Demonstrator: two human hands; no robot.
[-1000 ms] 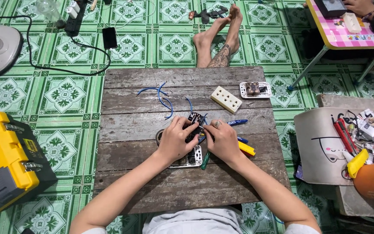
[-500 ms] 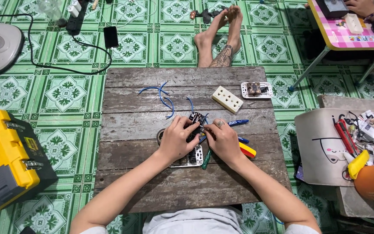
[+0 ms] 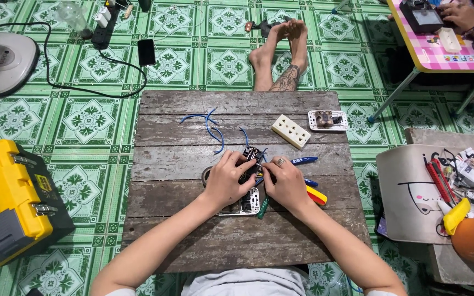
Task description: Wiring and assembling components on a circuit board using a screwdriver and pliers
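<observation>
Seen from above, a low desk [image 3: 193, 164] of weathered wooden planks stands on a green patterned tile floor [image 3: 83, 118]. Nearest the viewer, the left hand [image 3: 227, 180] is curled shut over a black switch module [image 3: 249, 156] and the metal faceplate [image 3: 246, 205] beneath it, near the middle of the desk. The right hand [image 3: 286, 183], with a ring on one finger, is closed around a thin tool whose tip is pressed into the module; the tool's kind cannot be told. A green-handled tool [image 3: 263, 208] is partly covered under the right hand, and a red-and-yellow handle [image 3: 317, 195] and a blue-handled tool [image 3: 304, 160] lie just beside it. Farther back on the desk, loose blue wires [image 3: 210, 127] are spread out, with a cream socket block [image 3: 291, 131] and a white faceplate [image 3: 328, 120] to their right. Beyond the far edge, another person's bare feet [image 3: 281, 55] rest on the floor. To the left, a yellow toolbox [image 3: 6, 203] is set on the floor; a black phone [image 3: 147, 52] lies farther off. At right, a bag of small parts [image 3: 467, 175] is seen.
</observation>
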